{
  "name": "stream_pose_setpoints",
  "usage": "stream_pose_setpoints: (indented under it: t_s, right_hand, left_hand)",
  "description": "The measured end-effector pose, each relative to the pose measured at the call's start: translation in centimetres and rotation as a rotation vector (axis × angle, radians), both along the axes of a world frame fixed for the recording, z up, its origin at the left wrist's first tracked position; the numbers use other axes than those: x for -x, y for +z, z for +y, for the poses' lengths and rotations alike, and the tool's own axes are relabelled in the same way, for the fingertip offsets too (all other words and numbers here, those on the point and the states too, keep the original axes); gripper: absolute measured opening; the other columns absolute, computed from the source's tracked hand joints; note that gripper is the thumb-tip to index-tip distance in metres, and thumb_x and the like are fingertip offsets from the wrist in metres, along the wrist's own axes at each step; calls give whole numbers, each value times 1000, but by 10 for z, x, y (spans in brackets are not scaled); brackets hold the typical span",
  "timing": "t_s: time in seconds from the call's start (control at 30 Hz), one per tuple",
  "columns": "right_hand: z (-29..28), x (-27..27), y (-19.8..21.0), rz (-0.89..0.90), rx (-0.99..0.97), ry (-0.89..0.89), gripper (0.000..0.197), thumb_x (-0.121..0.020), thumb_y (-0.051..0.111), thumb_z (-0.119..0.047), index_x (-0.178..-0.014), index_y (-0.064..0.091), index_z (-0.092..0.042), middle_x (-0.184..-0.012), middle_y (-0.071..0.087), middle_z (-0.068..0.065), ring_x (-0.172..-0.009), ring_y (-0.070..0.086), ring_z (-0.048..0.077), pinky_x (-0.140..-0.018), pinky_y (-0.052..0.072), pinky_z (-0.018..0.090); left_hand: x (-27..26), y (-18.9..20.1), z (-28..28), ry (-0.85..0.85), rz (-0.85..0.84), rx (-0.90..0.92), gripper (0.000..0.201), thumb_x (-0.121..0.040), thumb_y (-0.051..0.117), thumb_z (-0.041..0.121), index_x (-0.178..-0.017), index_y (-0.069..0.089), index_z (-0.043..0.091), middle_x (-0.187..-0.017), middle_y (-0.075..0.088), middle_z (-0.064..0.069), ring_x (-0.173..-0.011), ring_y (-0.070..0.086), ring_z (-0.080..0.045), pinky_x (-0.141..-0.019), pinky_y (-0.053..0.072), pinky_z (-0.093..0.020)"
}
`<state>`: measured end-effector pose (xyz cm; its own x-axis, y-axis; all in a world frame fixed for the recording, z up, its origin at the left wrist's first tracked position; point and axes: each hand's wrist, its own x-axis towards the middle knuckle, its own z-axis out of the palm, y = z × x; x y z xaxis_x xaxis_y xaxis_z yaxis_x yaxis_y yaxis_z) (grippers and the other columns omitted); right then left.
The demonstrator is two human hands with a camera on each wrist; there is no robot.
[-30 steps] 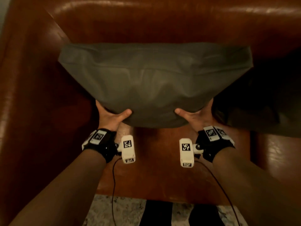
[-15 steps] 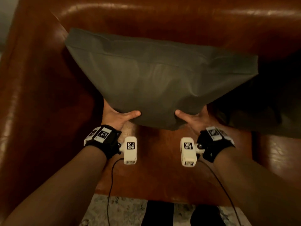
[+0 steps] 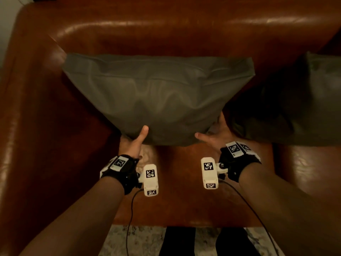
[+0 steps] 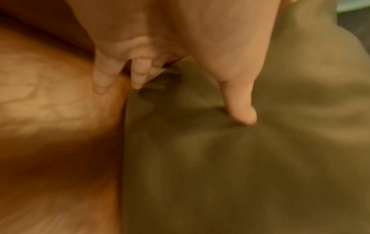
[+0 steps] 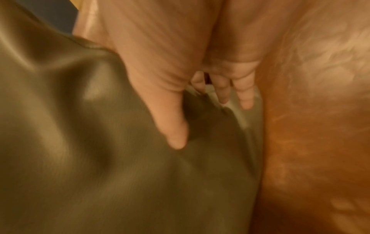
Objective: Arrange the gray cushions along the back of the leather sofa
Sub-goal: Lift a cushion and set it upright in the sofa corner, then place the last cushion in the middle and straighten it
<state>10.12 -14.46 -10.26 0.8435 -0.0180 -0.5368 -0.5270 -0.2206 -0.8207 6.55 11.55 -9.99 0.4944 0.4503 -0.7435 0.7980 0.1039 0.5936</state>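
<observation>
Brown leather sofa, viewed from above its seat. Nearest, the left hand and right hand are clamped on the lower edge of a gray cushion, thumbs in front, fingers behind, apparently to seat it upright against the backrest. A second gray cushion is propped alongside, right.

Floor: pale mottled stone-look surface, visible at bottom edge of head view. Two dark legs standing on it. Black cables hang down in front. Strip of pale wall top-left corner. Wrist views blurred.
</observation>
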Motion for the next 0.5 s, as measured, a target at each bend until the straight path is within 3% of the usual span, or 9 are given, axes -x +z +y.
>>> stream_pose_setpoints:
  t_s: [0.03,0.1,0.13,0.2,0.23,0.37,0.43,0.5]
  right_hand:
    - [-5,4,1,37,36,5,104,-77,76,10,-158,13,-11,-139,44,-6,-126,41,4,-90,41,0]
    - [-17,13,1,145,98,-29,91,-79,79,-2,-154,29,-11,-135,53,-5,-123,52,11,-103,47,23]
    - [-24,17,0,202,113,-50,80,-80,79,-6,-150,39,-10,-136,60,3,-123,59,19,-101,50,29]
    - [-42,26,1,284,127,-55,56,-86,73,-5,-137,53,-2,-129,65,23,-123,60,36,-87,53,20]
    - [-53,30,2,304,132,-40,49,-88,70,-3,-134,56,2,-129,64,27,-124,59,39,-84,52,17]
    - [-114,51,-13,310,173,-45,44,-85,75,-11,-126,64,-2,-123,70,14,-103,65,20,-85,52,27]
    - [-154,60,-20,347,170,-34,39,-83,74,-10,-121,67,-3,-119,70,6,-102,65,18,-93,52,30]
    - [-198,69,-25,391,135,-74,38,-84,75,-9,-121,66,-4,-113,70,8,-103,66,24,-99,53,37]
  left_hand:
    - [5,3,-9,-2,38,27,105,-64,75,74,-152,38,31,-147,51,5,-130,54,-28,-92,54,-59]
    - [12,7,-27,0,99,76,120,-49,60,95,-149,42,31,-135,59,0,-116,62,-27,-86,57,-55]
    - [14,9,-37,2,121,111,115,-56,53,96,-147,44,25,-127,61,-4,-107,64,-26,-83,57,-52]
    - [17,12,-60,15,147,188,88,-86,43,79,-145,46,14,-124,59,-10,-93,63,-22,-82,55,-48]
    - [19,13,-73,-2,155,213,80,-93,40,71,-144,46,10,-126,59,-12,-90,62,-20,-79,53,-45]
    - [22,19,-136,-173,164,223,62,-97,45,60,-132,57,9,-127,64,-10,-98,63,-20,-74,51,-38]
    - [20,21,-176,-265,163,223,55,-98,52,51,-132,59,8,-127,66,-12,-102,65,-21,-82,53,-39]
    - [18,21,-221,-338,138,223,38,-99,59,37,-125,62,10,-128,67,-14,-102,66,-23,-89,52,-40]
